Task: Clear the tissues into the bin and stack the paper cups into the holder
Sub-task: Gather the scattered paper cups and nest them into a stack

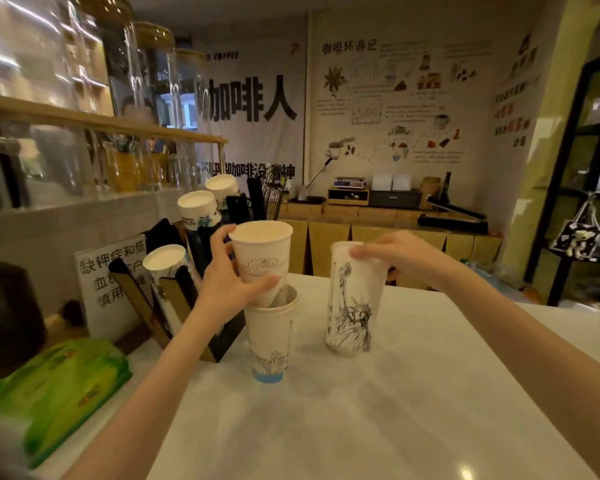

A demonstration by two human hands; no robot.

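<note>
Paper cup (262, 258), held in the left hand (227, 282) with fingers wrapped round its side, sits partly nested in a second cup (272, 337) standing on the white counter (395, 393). The right hand (395, 254) grips the rim of a third, tilted cup (354, 303). A skewed push could likely topple the lower cup.

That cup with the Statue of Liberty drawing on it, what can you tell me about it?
The Statue of Liberty cup is a tall, pale paper-looking cup with a black line drawing of the statue on its side. It stands on the white counter, tilted slightly, to the right of the two nested cups. The right hand grips it from above, fingers curled over the rim, so its opening is mostly hidden. Whether its base rests flat on the counter is hard to tell.
</note>
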